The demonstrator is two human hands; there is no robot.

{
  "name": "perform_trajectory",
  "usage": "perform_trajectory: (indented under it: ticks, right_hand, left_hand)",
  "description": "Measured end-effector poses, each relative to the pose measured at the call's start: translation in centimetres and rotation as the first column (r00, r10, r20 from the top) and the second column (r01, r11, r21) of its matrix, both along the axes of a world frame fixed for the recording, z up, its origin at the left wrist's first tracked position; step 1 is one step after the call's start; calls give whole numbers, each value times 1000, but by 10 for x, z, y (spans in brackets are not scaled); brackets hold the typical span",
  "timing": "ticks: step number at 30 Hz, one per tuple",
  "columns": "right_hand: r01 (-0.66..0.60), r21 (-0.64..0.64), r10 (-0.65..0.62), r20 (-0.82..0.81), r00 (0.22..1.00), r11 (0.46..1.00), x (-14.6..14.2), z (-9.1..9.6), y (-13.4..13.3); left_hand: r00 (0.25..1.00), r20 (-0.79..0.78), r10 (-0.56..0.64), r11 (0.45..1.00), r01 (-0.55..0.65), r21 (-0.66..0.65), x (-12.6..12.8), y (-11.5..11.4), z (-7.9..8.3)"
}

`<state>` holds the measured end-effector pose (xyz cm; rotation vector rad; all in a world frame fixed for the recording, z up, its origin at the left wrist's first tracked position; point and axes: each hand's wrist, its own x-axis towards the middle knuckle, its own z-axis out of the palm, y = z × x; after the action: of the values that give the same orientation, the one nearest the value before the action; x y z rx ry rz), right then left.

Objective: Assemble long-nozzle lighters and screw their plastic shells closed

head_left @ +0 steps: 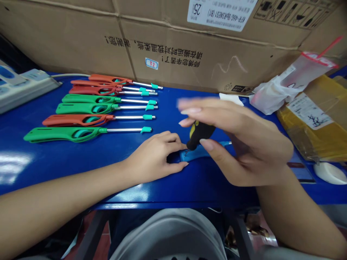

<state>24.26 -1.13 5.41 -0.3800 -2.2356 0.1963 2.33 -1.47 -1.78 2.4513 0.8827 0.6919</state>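
Left hand: ours pinches the end of the blue lighter (195, 154) between thumb and finger (159, 153).
Right hand: ours curls loosely round one black and yellow screwdriver (197, 135), and it looks blurry (249, 144).
Blue lighter: we see one, flat on the tabletop (162, 191), under the screwdriver tip.
Row on the left: we count seven, three green lighters (65, 134) and four orange or red lighters (76, 120).
Yellow package: one, with a white label too small for us to read (298, 141).
Thin bag: one, round a cup (306, 68) with one red straw; we can't tell what's inside (265, 97).
Big box: brown, its upside-down label (222, 14) says "KFR-46G/BpR3AES1(B1)" and "25"; a small sticker (151, 64) says "33" (81, 43).
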Motion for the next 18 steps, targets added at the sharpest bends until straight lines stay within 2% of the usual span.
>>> perform_trajectory:
  ticks: [1, 2, 3, 4, 6, 7, 10, 11, 15, 18]
  right_hand:
    - [-27, 1, 27, -3, 1000, 1000, 0, 1, 0]
    - [79, -48, -78, 24, 997, 996, 0, 1, 0]
    - [70, 75, -64, -73, 995, 995, 0, 0, 0]
    - [118, 128, -110, -69, 992, 985, 0, 0, 1]
    - [141, 164, -138, -32, 990, 976, 1, -2, 3]
    - [123, 125, -123, -10, 992, 984, 1, -4, 4]
    - [-27, -30, 26, -41, 999, 999, 1, -7, 4]
    - [-44, -41, 42, -60, 997, 998, 0, -8, 4]
    - [114, 83, -106, -103, 989, 990, -1, -11, 5]
    - [98, 64, -93, -76, 993, 993, 1, -10, 4]
  left_hand:
    - [1000, -2, 1, 1000, -1, 3, 0, 0, 0]
    - [1000, 0, 6, 1000, -6, 2, 0, 0, 0]
    - [1000, 5, 12, 1000, -12, -1, 0, 0, -1]
    - [1000, 13, 18, 1000, -18, -4, 0, 0, -1]
    - [999, 25, 24, 1000, -24, 0, 0, 0, -2]
    - [999, 27, 22, 1000, -22, 10, 0, 0, -2]
    - [1000, 18, 10, 999, -11, 49, 0, 1, -2]
    - [1000, 16, 10, 999, -11, 54, 0, 1, -3]
    - [999, 27, 32, 999, -32, 11, 1, 0, -2]
    - [999, 26, 34, 999, -34, 7, 0, -1, -2]
